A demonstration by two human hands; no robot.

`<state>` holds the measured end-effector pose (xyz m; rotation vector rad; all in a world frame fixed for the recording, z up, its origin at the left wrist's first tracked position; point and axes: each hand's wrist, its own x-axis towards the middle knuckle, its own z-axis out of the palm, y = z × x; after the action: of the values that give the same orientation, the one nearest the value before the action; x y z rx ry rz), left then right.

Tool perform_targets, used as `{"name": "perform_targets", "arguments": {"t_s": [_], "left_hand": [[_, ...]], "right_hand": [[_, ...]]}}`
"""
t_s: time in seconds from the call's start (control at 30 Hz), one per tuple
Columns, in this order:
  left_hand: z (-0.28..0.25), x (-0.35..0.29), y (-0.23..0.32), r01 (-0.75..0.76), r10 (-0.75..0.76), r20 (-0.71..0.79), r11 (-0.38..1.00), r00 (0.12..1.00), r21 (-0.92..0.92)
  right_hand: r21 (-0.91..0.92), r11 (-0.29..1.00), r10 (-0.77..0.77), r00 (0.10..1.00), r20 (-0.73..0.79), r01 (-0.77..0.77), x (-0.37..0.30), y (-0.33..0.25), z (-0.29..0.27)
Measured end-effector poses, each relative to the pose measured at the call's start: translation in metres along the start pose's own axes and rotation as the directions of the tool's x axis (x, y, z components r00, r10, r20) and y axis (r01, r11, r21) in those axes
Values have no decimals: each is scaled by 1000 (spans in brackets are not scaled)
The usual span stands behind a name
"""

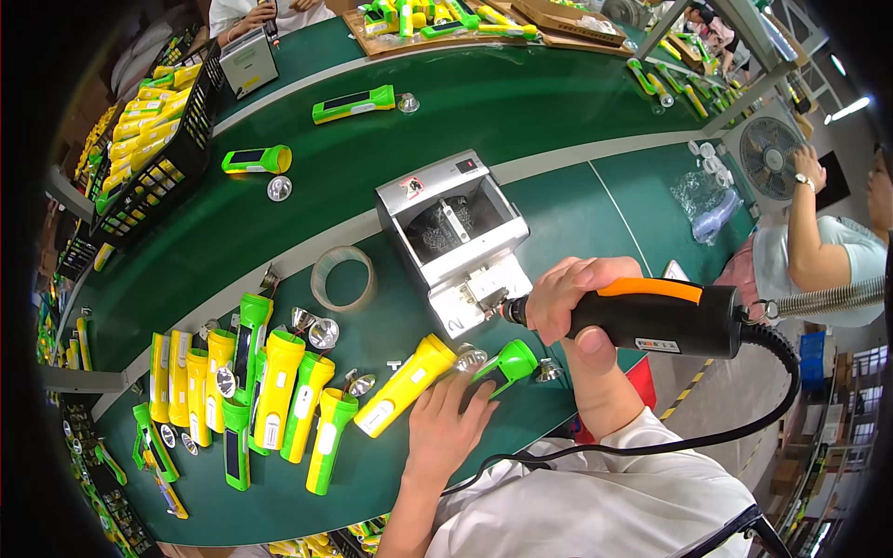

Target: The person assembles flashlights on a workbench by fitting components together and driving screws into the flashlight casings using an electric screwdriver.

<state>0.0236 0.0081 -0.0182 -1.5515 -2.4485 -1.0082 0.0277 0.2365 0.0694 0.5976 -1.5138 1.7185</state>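
My right hand is wrapped around a black electric screwdriver with an orange lever. Its tip reaches the front outlet of a silver screw feeder, which has an open bin on top. On the green table my left hand has its fingers bent over a green flashlight; part of its body is hidden under them. A reflector head lies just right of that flashlight. Left of my fingers rests a yellow flashlight, with another reflector by its wide end.
Several yellow and green flashlights lie in a row at the left. A tape roll sits beside the feeder. Two flashlights with loose reflectors lie on the belt. A black crate holds more. From the screwdriver run a spring and black cable.
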Motion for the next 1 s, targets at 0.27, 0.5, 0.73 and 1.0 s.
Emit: {"name": "perform_targets", "arguments": {"t_s": [0.27, 0.5, 0.73, 1.0], "left_hand": [[-1, 1, 0, 6, -6, 9, 1000, 1000, 4], [-1, 1, 1, 7, -7, 7, 1000, 1000, 11], [-4, 0, -1, 14, -14, 17, 999, 1000, -37], [-1, 1, 0, -2, 2, -22, 1000, 1000, 5]], "right_hand": [[19, 1000, 5, 1000, 4, -5, -1, 6, 0], [-216, 970, 89, 989, -115, -112, -3, 13, 9], [-165, 795, 550, 808, -210, -584, 43, 6, 25], [-81, 988, 124, 988, -93, -131, 19, 3, 9]]}}
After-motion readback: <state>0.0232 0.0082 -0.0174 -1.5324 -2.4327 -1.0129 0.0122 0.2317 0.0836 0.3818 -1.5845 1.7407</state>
